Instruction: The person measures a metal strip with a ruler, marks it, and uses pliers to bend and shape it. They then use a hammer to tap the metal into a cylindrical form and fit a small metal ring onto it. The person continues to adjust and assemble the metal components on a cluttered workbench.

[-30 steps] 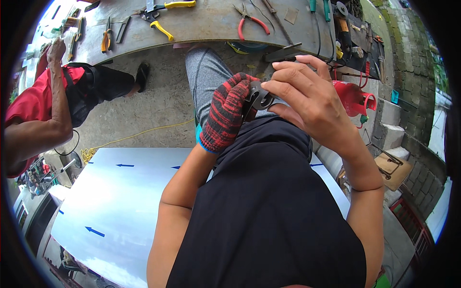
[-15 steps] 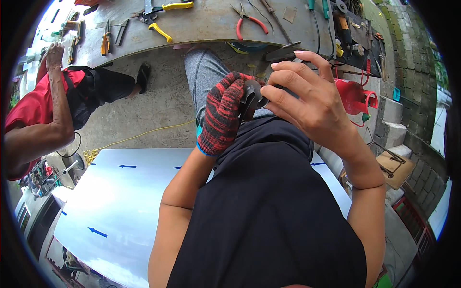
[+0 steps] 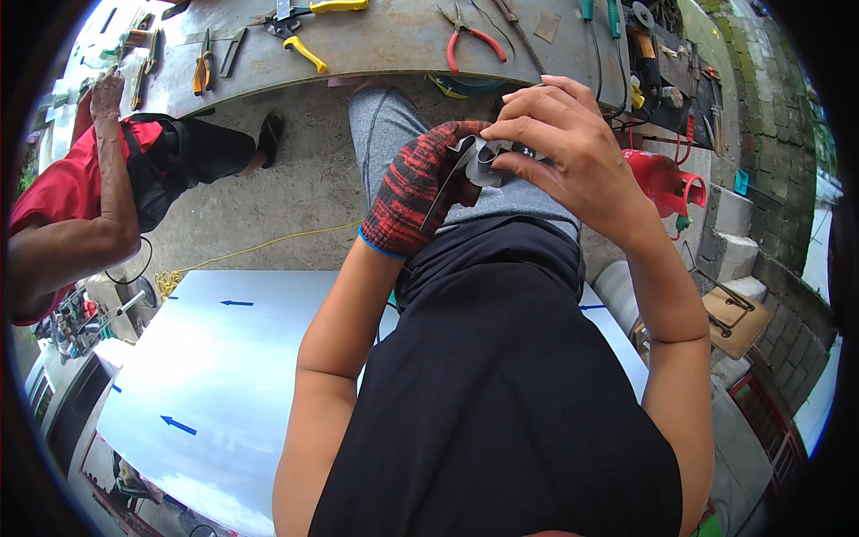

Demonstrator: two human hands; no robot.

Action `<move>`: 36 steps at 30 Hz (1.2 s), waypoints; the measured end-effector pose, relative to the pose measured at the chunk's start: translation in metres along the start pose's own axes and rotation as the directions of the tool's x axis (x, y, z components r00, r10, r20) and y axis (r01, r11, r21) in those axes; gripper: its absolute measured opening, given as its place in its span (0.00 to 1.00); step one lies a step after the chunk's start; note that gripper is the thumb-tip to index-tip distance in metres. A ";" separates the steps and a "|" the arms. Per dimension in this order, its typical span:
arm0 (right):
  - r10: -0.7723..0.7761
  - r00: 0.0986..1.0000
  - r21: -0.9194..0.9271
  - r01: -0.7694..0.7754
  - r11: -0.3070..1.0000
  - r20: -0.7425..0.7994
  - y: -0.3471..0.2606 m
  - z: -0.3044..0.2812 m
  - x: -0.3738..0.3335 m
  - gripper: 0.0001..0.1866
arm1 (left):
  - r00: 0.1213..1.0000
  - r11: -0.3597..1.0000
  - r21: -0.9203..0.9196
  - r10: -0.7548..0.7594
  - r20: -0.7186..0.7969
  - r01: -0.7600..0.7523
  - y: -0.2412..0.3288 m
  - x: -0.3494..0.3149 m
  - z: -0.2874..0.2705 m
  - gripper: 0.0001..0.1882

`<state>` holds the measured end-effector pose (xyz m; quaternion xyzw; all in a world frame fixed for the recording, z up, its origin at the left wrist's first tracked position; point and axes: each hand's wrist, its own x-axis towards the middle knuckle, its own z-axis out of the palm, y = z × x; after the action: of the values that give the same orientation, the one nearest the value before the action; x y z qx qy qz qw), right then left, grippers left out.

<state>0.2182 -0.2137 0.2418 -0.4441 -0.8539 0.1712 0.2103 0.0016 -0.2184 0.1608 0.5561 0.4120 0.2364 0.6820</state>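
My left hand [image 3: 413, 192], in a red and black knitted glove with a blue cuff edge, is closed around a thin curled metal strip [image 3: 484, 168]. The strip's shiny, rolled end sticks out toward the right, and a narrow straight edge runs down along the glove. My bare right hand [image 3: 573, 148] pinches the curled end between thumb and fingers, its other fingers bent above. Both hands are over my lap, in front of the workbench [image 3: 385, 49]. The glove hides part of the strip.
On the bench lie red-handled pliers [image 3: 458, 40], yellow-handled snips [image 3: 304, 40] and orange-handled pliers [image 3: 204, 67]. A person in a red shirt [image 3: 67, 192] is at the left. Behind me lies a shiny sheet [image 3: 224, 358] with blue arrows. A red tank [image 3: 658, 183] stands right.
My left hand has turned, so the strip's brighter curled face and straight edge now show. My right hand has shifted slightly up and left, with its fingers more bent.
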 end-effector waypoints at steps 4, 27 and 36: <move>-0.004 1.000 0.010 0.003 1.000 0.021 0.000 -0.003 0.002 0.15 | 0.999 0.999 0.031 0.039 -0.004 -0.039 -0.001 -0.001 -0.001 0.34; 0.498 0.853 0.859 -0.367 0.357 0.158 0.043 0.024 -0.004 0.15 | 0.987 0.858 -0.489 -0.155 0.037 0.153 0.022 -0.004 -0.011 0.18; 0.403 0.892 0.854 -0.364 0.373 0.204 0.053 0.021 0.001 0.05 | 0.993 0.996 -0.086 -0.008 0.114 0.017 0.022 0.000 -0.014 0.20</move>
<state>0.2435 -0.1865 0.1991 -0.4614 -0.5133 0.6174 0.3774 -0.0074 -0.2046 0.1811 0.5360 0.3654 0.2177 0.7293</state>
